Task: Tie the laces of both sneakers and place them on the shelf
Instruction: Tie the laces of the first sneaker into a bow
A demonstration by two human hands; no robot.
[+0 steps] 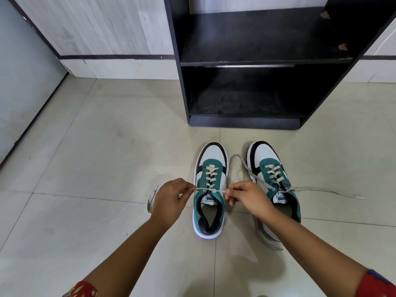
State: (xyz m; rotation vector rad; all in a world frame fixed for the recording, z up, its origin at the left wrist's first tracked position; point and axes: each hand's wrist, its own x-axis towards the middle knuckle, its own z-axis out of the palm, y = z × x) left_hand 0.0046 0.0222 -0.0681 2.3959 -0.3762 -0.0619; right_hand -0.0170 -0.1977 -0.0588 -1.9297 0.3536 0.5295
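Two green, white and black sneakers stand side by side on the tiled floor, toes pointing toward the shelf. Over the left sneaker (211,168) my left hand (171,200) pinches one end of its cream lace and my right hand (248,200) pinches the other end. The lace is stretched taut and level across the top eyelets. The right sneaker (271,166) lies partly under my right wrist, and its lace (321,189) trails loose over the floor on both sides. A black shelf unit (242,61) stands just beyond the shoes, both levels bare.
Pale floor tiles (107,157) spread to the left and right of the shoes. A light wood-patterned wall with a dark band (107,56) runs behind the shelf. A grey panel (21,93) stands at the far left.
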